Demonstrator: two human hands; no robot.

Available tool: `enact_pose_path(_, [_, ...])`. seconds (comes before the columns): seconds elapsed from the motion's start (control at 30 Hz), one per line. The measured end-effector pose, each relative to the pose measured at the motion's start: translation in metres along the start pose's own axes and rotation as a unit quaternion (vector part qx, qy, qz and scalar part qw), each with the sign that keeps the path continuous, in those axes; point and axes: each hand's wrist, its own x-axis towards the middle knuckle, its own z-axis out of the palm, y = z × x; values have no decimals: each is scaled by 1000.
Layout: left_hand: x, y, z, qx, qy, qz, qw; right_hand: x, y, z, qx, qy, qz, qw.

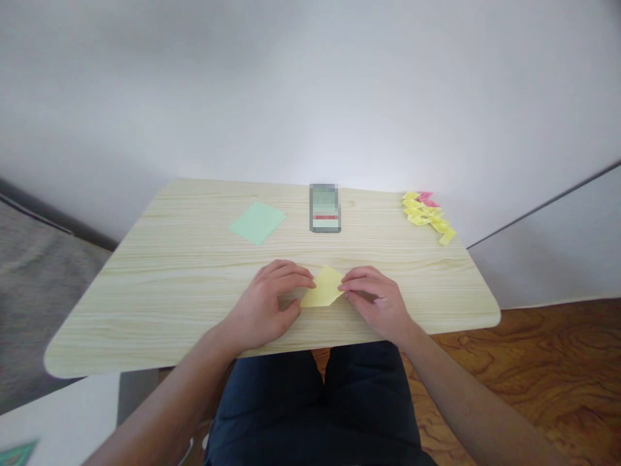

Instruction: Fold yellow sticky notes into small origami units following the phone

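Note:
A small piece of yellow paper, with a peaked top and a straight lower edge, lies near the front of the table between my hands. My left hand holds its left side, with the thumb at the lower left corner and the fingertips at the upper left edge. At the right corner, my right hand pinches the paper between thumb and fingers. Those fingertips cover part of the right edge.
The pale wood-grain table stands against a white wall. Green square paper lies at the back left, a phone at the back middle. Folded yellow strips and a pink folded piece lie at the back right.

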Motion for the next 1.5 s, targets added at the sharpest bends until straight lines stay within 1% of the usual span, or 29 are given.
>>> enact_pose_path(0.07, [0, 0, -2, -20, -18, 18, 999, 3, 1, -2, 11, -3, -5, 1000])
enact_pose_path(0.23, [0, 2, -2, -23, -4, 38, 999, 6, 4, -5, 0, -3, 5, 1000])
enact_pose_path(0.37, [-2, 5, -7, -44, -51, 57, 996, 5, 7, -6, 22, 5, 22, 1000])
enact_pose_path(0.43, [-3, 5, -6, -37, -57, 63, 996, 5, 8, -6, 34, 5, 22, 999])
enact_pose_path(0.47, [-3, 4, -5, -25, -48, 61, 997, 5, 9, -6, 37, 4, 21, 999])
enact_pose_path(0.6, [-6, -3, 2, 34, 23, 59, 997, 7, 9, -7, 22, -10, 17, 1000])
enact_pose_path(0.7, [-9, -1, 4, 113, 36, 76, 990, 6, 7, -7, -32, -16, 7, 999])
enact_pose_path(0.8, [-9, 11, 5, 193, 26, 90, 977, 0, 2, -6, -86, -20, -15, 996])
enact_pose_path(0.87, [-8, 20, 8, 221, 3, 81, 972, -4, -2, -6, -97, -30, -24, 995])
enact_pose_path(0.93, [-7, 27, 13, 221, -3, 62, 973, -8, -5, -5, -95, -48, -27, 994])
enact_pose_path(1.03, [-10, 33, 24, 176, 20, 24, 984, -10, -8, -6, -90, -74, -21, 993])
enact_pose_path(1.17, [-22, 36, 33, 74, 64, -25, 995, -8, -9, -8, -98, -81, -3, 992])
enact_pose_path(1.27, [-30, 35, 30, 29, 74, -45, 996, -5, -10, -9, -113, -87, 12, 990])
enact_pose_path(1.37, [-35, 29, 21, 35, 78, -76, 993, 1, -9, -8, -127, -94, 33, 987])
enact_pose_path(1.5, [-34, 17, 12, 49, 64, -112, 990, 10, -8, -2, -148, -116, 52, 981])
